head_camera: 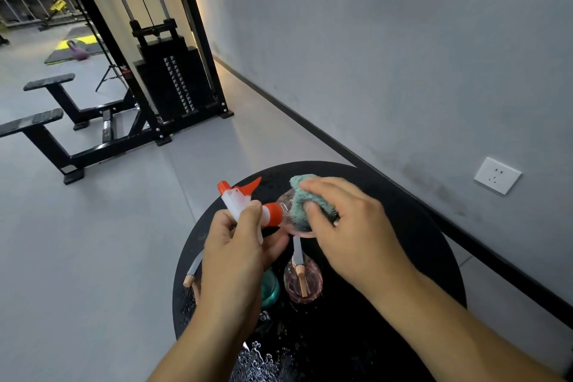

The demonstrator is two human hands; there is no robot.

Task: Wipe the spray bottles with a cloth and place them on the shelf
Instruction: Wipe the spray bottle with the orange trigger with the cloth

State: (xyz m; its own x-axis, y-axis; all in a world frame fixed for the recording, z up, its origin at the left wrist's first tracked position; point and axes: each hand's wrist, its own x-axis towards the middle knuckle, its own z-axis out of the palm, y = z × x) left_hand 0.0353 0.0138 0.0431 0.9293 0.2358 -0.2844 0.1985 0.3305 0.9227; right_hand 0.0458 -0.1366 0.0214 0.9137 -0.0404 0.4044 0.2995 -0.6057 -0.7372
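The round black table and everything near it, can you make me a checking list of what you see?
Surface: round black table, wet with water drops near the front edge.
Job's things: clear pinkish spray bottle with orange and white trigger head lifted over the table; fluffy teal cloth pressed on its body.
Clutter: another pinkish clear bottle and a teal bottle standing on the table.
Grippers: left hand grips the trigger head; right hand holds the cloth against the bottle.
Cables: steel cables on the black weight machine.
Surroundings: grey wall, white wall socket, grey floor, purple kettlebell.
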